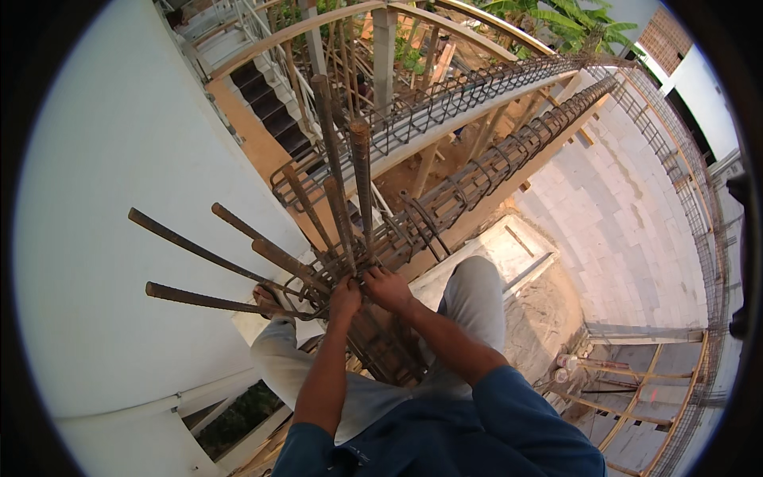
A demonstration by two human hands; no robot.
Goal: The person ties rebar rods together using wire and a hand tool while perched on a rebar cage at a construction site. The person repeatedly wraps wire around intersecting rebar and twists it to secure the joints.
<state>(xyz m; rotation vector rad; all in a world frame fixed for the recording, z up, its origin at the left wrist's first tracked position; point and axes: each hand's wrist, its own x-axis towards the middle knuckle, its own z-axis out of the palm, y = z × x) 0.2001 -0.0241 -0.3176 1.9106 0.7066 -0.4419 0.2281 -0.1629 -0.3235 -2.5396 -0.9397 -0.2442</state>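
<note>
My left hand (346, 298) and my right hand (386, 288) work close together at the foot of several upright ribbed steel bars, such as the rusty rebar (360, 173). Both touch the steel where the column bars meet a beam's reinforcement cage (471, 179). The fingers are bent; what they pinch is too small to tell. More thick rebars (191, 238) fan out to the left of my hands. Square stirrups ring the beam cage, which runs away to the upper right. Below my hands, another cage (381, 346) extends down between my legs.
A white wall (131, 149) stands close on the left. A second reinforcement cage (429, 113) lies along a formwork beam. Beyond are dark stairs (268, 107) and timber props over a deep gap. A block-laid deck (626, 208) spreads right; a concrete ledge (506, 244) is nearer.
</note>
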